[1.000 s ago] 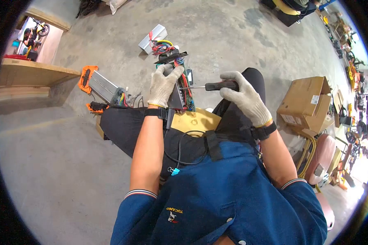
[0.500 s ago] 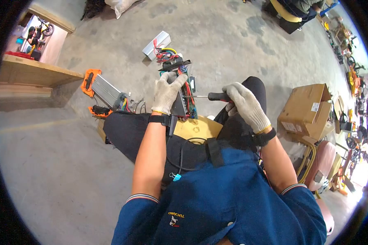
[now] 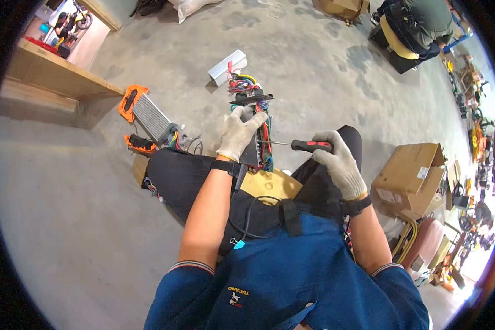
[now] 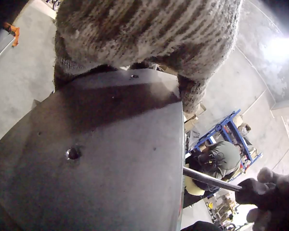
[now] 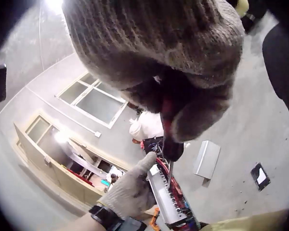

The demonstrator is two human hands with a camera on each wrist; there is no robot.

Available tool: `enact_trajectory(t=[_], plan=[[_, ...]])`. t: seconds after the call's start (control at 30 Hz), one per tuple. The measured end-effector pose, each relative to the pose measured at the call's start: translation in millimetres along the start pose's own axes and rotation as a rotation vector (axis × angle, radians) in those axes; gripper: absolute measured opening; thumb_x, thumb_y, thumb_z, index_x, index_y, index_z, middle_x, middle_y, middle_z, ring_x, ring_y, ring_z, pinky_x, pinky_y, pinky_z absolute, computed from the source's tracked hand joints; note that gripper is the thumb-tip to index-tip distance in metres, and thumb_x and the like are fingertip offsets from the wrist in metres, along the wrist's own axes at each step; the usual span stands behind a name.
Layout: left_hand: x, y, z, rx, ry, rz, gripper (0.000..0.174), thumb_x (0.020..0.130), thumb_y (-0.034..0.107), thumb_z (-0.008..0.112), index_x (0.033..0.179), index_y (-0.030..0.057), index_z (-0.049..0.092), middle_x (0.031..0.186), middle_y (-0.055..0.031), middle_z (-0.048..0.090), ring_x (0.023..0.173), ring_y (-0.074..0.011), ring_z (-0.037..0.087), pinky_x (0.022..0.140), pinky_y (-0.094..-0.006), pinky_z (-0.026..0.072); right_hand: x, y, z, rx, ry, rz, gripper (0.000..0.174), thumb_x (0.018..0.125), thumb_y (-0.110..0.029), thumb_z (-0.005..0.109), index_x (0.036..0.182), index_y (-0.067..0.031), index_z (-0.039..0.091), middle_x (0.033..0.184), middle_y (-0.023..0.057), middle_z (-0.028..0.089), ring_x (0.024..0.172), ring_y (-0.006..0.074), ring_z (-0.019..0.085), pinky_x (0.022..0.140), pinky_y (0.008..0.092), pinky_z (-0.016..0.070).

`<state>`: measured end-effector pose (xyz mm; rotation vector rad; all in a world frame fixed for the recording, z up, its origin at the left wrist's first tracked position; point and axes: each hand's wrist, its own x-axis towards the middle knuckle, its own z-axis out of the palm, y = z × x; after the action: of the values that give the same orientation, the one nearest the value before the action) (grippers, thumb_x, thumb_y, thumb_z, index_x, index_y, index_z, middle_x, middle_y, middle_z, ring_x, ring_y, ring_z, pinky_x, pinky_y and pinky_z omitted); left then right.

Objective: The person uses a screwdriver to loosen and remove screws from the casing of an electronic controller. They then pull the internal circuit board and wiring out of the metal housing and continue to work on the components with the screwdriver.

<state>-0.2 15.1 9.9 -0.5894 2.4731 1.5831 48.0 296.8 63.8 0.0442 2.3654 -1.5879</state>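
In the head view my gloved left hand [image 3: 239, 135] grips the upper end of a circuit board [image 3: 268, 151] fixed to a metal plate, bundled wires [image 3: 243, 83] trailing from its far end. The plate [image 4: 111, 159] fills much of the left wrist view, flat and grey with small holes. My gloved right hand [image 3: 342, 165] holds a screwdriver [image 3: 309, 146] by its black and red handle. Its shaft lies level, with the tip at the board's side. A metal bar [image 5: 164, 195] with a row of screws along the board shows in the right wrist view, the screwdriver shaft overlapping it.
A silver housing [image 3: 227, 68] lies on the floor beyond the wires. To the left is a finned controller [image 3: 155, 120] with orange end pieces [image 3: 132, 102]. A cardboard box [image 3: 407, 179] stands at right. Yellow cardboard [image 3: 272, 186] lies between my legs.
The head view has shifted, so hands and board appear lower and further right. My right fingers have changed their hold on the screwdriver handle, showing more red. Its tip stays at the board.
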Motion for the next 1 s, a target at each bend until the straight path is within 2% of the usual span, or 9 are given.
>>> enact_trajectory(t=[0.07, 0.17, 0.43, 0.53, 0.63, 0.7, 0.73, 0.83, 1.0], plan=[[-0.2, -0.7, -1.2, -0.102, -0.029, -0.015, 0.065, 0.086, 0.053, 0.086, 0.124, 0.0021, 0.076, 0.116, -0.018, 0.072, 0.113, -0.0308, 0.069, 0.102, -0.0438, 0.0531, -2.4, -10.0, 5.0, -0.065, 0.016, -0.047, 0.037, 0.105, -0.024, 0.067, 0.132, 0.0011, 0.065, 0.109, 0.0094, 0.068, 0.081, 0.0138, 0.068, 0.078, 0.0308, 0.0568], [-1.3, 2.5, -3.9, -0.062, -0.038, -0.015, 0.069, 0.086, 0.053, 0.086, 0.129, 0.0011, 0.074, 0.122, -0.0209, 0.071, 0.116, -0.0328, 0.068, 0.103, -0.0441, 0.0529, -1.8, -32.3, 4.3, 0.261, -0.012, 0.353, 0.035, 0.104, -0.022, 0.068, 0.13, 0.0017, 0.065, 0.1, 0.009, 0.069, 0.087, 0.0138, 0.067, 0.082, 0.031, 0.055], [11.0, -14.0, 1.8, -0.059, -0.068, -0.034, 0.069, 0.086, 0.054, 0.085, 0.132, 0.0051, 0.072, 0.13, -0.0238, 0.064, 0.121, -0.0375, 0.065, 0.106, -0.0457, 0.0519, -2.8, -13.5, 6.7, 0.179, -0.008, 0.062, 0.031, 0.103, -0.018, 0.064, 0.127, 0.0023, 0.066, 0.093, 0.0061, 0.067, 0.083, 0.013, 0.064, 0.08, 0.0291, 0.053], [9.0, -14.9, 4.3, -0.013, -0.017, 0.011, 0.065, 0.087, 0.052, 0.085, 0.128, 0.0023, 0.075, 0.12, -0.0206, 0.072, 0.111, -0.0325, 0.07, 0.1, -0.0432, 0.0548, -4.6, -33.3, 3.2, 0.279, -0.037, 0.362, 0.034, 0.1, -0.016, 0.066, 0.128, 0.0029, 0.065, 0.093, 0.0062, 0.067, 0.084, 0.0133, 0.065, 0.08, 0.0295, 0.0531], [9.5, -18.2, 4.7, 0.027, 0.02, 0.067, 0.062, 0.089, 0.049, 0.086, 0.124, -0.0014, 0.077, 0.111, -0.0178, 0.081, 0.101, -0.0273, 0.077, 0.093, -0.0403, 0.0581, 0.3, 1.4, 0.2, 0.207, -0.068, 0.217, 0.038, 0.104, -0.022, 0.067, 0.131, 0.0046, 0.063, 0.095, 0.0078, 0.068, 0.081, 0.0137, 0.066, 0.077, 0.0296, 0.0543], [14.2, -18.4, 4.0, 0.03, 0.012, 0.09, 0.063, 0.088, 0.05, 0.086, 0.124, -0.0012, 0.077, 0.111, -0.0179, 0.081, 0.101, -0.0276, 0.077, 0.093, -0.0406, 0.0581, 3.7, 6.8, -0.5, -0.047, -0.029, -0.062, 0.039, 0.109, -0.025, 0.063, 0.135, 0.0049, 0.062, 0.096, 0.0087, 0.069, 0.078, 0.0142, 0.067, 0.073, 0.0299, 0.0555], [13.9, -19.5, 4.9, 0.052, 0.028, 0.1, 0.063, 0.088, 0.05, 0.086, 0.124, -0.0011, 0.077, 0.111, -0.0186, 0.08, 0.101, -0.028, 0.076, 0.093, -0.0409, 0.0581, 4.4, 0.4, -0.3, -0.05, -0.025, -0.07, 0.039, 0.109, -0.025, 0.063, 0.135, 0.0049, 0.062, 0.096, 0.0087, 0.069, 0.078, 0.0142, 0.067, 0.073, 0.0299, 0.0555], [10.0, -17.6, 6.3, 0.068, 0.061, 0.102, 0.064, 0.088, 0.05, 0.086, 0.124, -0.001, 0.077, 0.111, -0.0196, 0.08, 0.102, -0.0288, 0.076, 0.094, -0.0415, 0.0581, -4.9, -35.8, 7.2, 0.261, -0.008, 0.333, 0.033, 0.106, -0.019, 0.064, 0.132, 0.0026, 0.065, 0.097, 0.0077, 0.07, 0.08, 0.0142, 0.067, 0.076, 0.0306, 0.0568], [6.0, -12.0, 4.2, 0.011, 0.039, 0.053, 0.064, 0.087, 0.05, 0.086, 0.124, -0.0015, 0.076, 0.112, -0.0201, 0.079, 0.102, -0.0288, 0.076, 0.093, -0.0419, 0.0581, -0.5, -0.5, 1.3, 0.139, -0.035, 0.126, 0.034, 0.107, -0.022, 0.063, 0.129, 0.003, 0.065, 0.103, 0.0098, 0.07, 0.082, 0.0147, 0.068, 0.078, 0.0298, 0.0576]])
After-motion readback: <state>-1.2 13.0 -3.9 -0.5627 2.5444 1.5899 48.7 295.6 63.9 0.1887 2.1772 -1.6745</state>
